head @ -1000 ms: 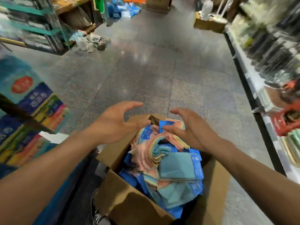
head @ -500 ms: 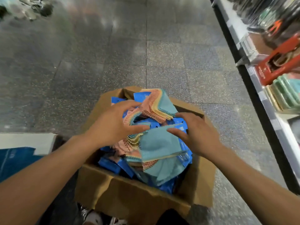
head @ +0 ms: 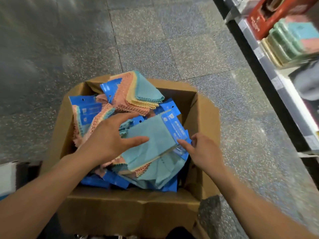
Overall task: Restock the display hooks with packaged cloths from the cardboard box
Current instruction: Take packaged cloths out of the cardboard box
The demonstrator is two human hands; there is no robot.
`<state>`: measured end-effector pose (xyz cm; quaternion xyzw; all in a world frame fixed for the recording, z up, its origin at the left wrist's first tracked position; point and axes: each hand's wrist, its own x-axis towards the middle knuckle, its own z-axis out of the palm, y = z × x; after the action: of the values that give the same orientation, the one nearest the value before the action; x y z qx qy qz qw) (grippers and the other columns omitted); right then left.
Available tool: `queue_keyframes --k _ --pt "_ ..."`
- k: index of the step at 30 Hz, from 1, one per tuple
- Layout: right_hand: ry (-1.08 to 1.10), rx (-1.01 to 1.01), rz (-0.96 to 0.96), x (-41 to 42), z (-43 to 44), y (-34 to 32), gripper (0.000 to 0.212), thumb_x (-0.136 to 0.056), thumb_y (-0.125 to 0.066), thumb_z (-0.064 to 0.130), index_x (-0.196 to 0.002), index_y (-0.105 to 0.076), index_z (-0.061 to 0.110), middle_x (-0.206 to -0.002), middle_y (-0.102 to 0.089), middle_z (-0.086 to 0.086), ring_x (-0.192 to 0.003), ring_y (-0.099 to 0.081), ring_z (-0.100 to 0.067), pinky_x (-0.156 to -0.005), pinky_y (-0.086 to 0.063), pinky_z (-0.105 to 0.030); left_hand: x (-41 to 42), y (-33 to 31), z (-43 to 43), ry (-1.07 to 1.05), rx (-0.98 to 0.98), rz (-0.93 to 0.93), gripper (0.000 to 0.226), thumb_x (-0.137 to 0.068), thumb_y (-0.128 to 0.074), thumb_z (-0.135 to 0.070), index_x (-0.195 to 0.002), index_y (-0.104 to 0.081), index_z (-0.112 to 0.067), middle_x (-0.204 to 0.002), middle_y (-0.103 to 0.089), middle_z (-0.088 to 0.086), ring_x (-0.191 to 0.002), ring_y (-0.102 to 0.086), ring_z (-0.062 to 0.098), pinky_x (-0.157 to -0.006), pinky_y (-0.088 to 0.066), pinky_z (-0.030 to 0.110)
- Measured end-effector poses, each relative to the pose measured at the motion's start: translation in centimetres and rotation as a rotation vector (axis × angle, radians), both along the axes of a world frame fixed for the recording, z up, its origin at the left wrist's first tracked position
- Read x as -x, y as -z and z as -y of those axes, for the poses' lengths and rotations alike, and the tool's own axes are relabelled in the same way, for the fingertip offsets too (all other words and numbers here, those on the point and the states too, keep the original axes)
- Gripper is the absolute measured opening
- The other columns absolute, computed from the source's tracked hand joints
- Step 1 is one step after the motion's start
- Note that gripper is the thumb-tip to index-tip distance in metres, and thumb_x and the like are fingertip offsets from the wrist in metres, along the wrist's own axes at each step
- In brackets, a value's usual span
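Observation:
An open cardboard box (head: 205, 118) stands on the floor, filled with several packaged cloths in teal, orange and yellow with blue header cards. A teal cloth pack (head: 155, 140) lies on top of the pile. My left hand (head: 110, 140) rests flat on its left side with fingers spread, thumb across the cloth. My right hand (head: 202, 150) touches the pack's blue card edge with its fingertips. Another fanned pack (head: 138, 94) leans at the back of the box. No display hooks are in view.
A shelf unit (head: 269, 69) runs along the right side, holding a red box (head: 269, 19) and stacked green and cream items (head: 284, 44). Speckled grey floor tiles (head: 155, 40) lie beyond the box. A white and dark object (head: 10, 178) sits at the left edge.
The view has tilted down and closed in on the box. Both hands dropped from above the pile onto the top teal pack, left hand flattening on it, right fingertips reaching its card edge.

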<state>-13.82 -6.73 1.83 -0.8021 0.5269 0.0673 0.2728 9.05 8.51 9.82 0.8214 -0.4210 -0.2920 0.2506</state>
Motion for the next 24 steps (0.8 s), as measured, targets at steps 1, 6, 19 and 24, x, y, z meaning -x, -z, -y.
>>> queue_keyframes --k 1,6,19,24 --pt "0.009 0.001 -0.015 0.0 0.1 0.5 0.057 -0.083 -0.057 0.071 -0.101 -0.06 0.017 -0.089 -0.066 -0.002 -0.091 -0.064 -0.028 -0.064 -0.033 -0.031 0.1 0.3 0.3 0.005 -0.009 0.003 0.078 -0.066 -0.076 -0.06 -0.138 -0.054 -0.039 -0.124 -0.045 -0.028 -0.108 -0.042 -0.005 -0.088 -0.035 0.019" --pt "0.054 -0.053 -0.093 -0.4 0.7 2.5 0.062 -0.083 -0.049 0.076 -0.094 -0.058 0.016 -0.086 -0.063 -0.003 -0.086 -0.062 -0.029 -0.062 -0.035 -0.034 -0.2 1.9 1.4 0.05 -0.026 0.03 0.077 -0.071 -0.076 -0.057 -0.14 -0.053 -0.035 -0.14 -0.052 -0.016 -0.113 -0.041 -0.004 -0.091 -0.032 0.016" --pt "0.998 -1.025 0.419 -3.9 0.2 6.6 0.053 -0.078 -0.073 0.062 -0.106 -0.057 0.019 -0.098 -0.069 -0.008 -0.086 -0.069 -0.025 -0.083 -0.059 -0.047 -1.3 3.6 -1.0 -0.063 -0.023 0.027 0.061 -0.081 -0.056 -0.062 -0.134 -0.059 -0.034 -0.129 -0.056 -0.018 -0.12 -0.05 0.006 -0.097 -0.039 0.03" --pt "1.021 -1.012 0.571 -3.3 -0.2 7.1 0.038 -0.084 -0.075 0.044 -0.107 -0.061 0.017 -0.083 -0.074 -0.003 -0.063 -0.071 -0.015 -0.065 -0.059 -0.038 -1.1 3.6 -1.0 -0.081 0.006 0.012 0.058 -0.08 -0.057 -0.058 -0.132 -0.061 -0.034 -0.121 -0.05 -0.024 -0.112 -0.045 0.001 -0.094 -0.039 0.029"
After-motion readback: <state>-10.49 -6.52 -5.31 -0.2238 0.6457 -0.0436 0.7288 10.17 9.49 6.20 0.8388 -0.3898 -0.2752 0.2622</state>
